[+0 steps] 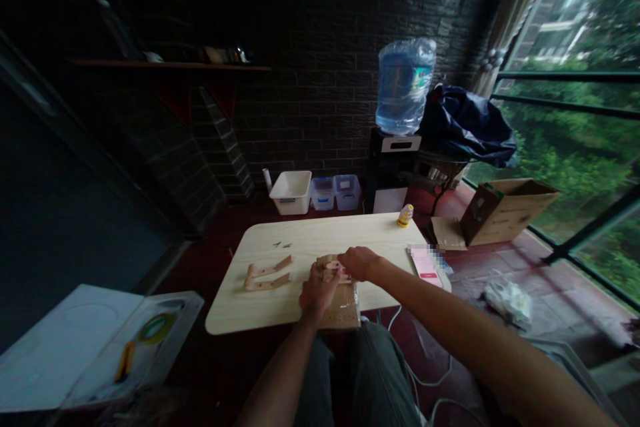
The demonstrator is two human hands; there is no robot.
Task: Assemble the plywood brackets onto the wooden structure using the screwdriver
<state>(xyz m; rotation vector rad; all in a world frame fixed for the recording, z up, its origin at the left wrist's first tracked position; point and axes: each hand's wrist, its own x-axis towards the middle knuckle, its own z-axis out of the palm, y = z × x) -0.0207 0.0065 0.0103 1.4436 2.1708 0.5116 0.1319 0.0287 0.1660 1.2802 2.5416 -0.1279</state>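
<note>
On a cardboard piece with shiny tape (344, 307) at the table's near edge lies a small pale wooden part (330, 265). My left hand (319, 293) grips this wooden part from the near left, thumb and fingers on either side of it. At its far right end my right hand (361, 263) is closed, fingers curled in; whatever they pinch is hidden. Left of my hands, a U-shaped wooden frame (267, 275) with dark holes lies on the light wood-grain table (235, 310). Small dark pieces (282, 245), too small to name, lie behind that frame.
A small yellow-based bottle (405, 215) stands at the table's far right corner, with a phone (425, 263) nearer. An open white case (145, 340) sits low at left. Tubs (292, 192), a water dispenser (395, 167) and a carton (505, 213) stand beyond the table.
</note>
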